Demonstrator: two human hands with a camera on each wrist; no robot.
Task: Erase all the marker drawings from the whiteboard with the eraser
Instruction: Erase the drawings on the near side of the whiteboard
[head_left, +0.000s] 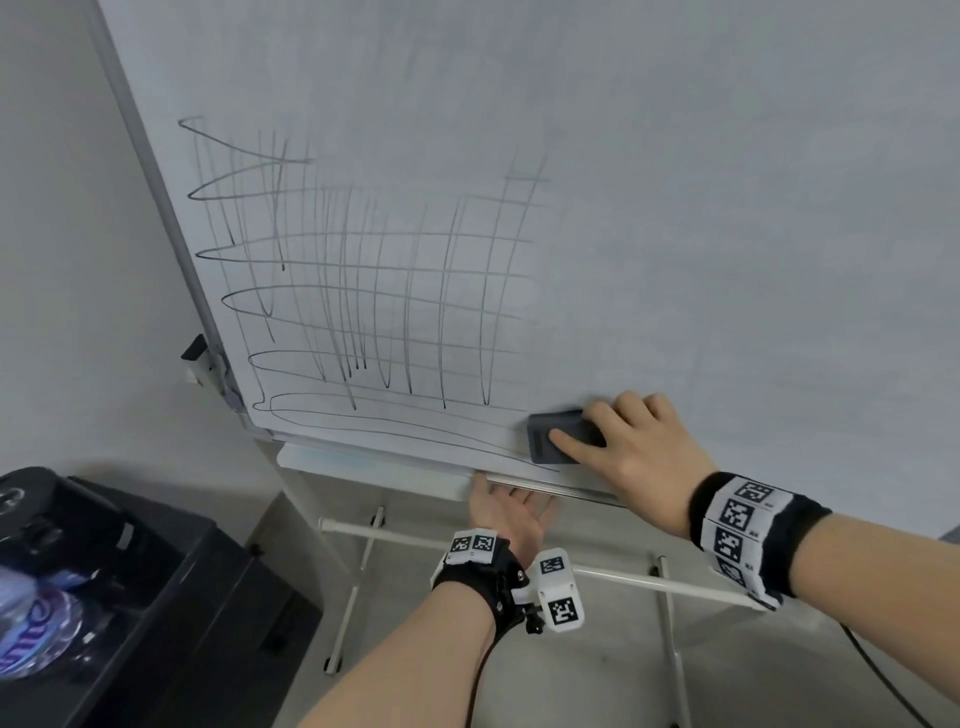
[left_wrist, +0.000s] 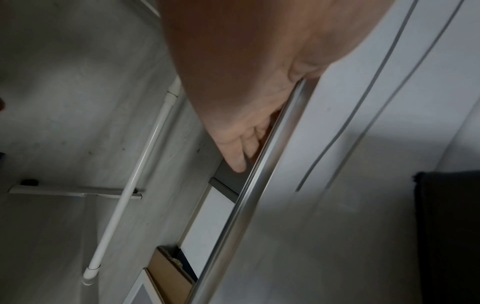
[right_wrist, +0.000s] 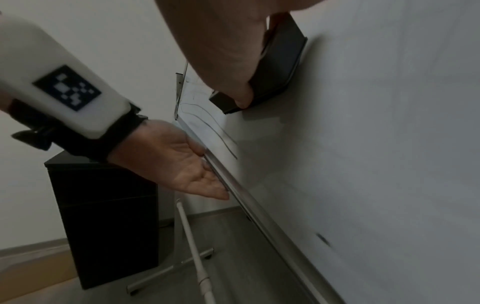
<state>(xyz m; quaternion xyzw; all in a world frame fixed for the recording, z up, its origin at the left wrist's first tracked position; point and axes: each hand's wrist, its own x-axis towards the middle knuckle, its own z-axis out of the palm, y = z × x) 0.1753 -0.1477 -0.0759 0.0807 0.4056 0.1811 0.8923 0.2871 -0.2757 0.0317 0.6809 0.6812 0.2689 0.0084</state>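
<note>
The whiteboard (head_left: 675, 208) fills most of the head view. A grid of thin black marker lines (head_left: 363, 270) covers its lower left part; the right part shows only faint smears. My right hand (head_left: 639, 441) grips the dark eraser (head_left: 545, 447) flat against the board near its bottom edge, right of the grid. In the right wrist view the thumb lies along the side of the eraser (right_wrist: 280, 67). My left hand (head_left: 511, 512) holds the board's metal bottom rail (left_wrist: 246, 205) from below, thumb in front, fingers (left_wrist: 239, 156) behind. Two curved lines (left_wrist: 363, 102) run just above the rail.
A white pen tray (head_left: 374, 467) hangs under the board's left end. The stand's white crossbar (head_left: 623, 577) and legs stand on the grey floor below. A black cabinet (head_left: 130, 597) with a plastic bottle (head_left: 31, 623) on it sits at lower left. A cable (head_left: 883, 675) lies at right.
</note>
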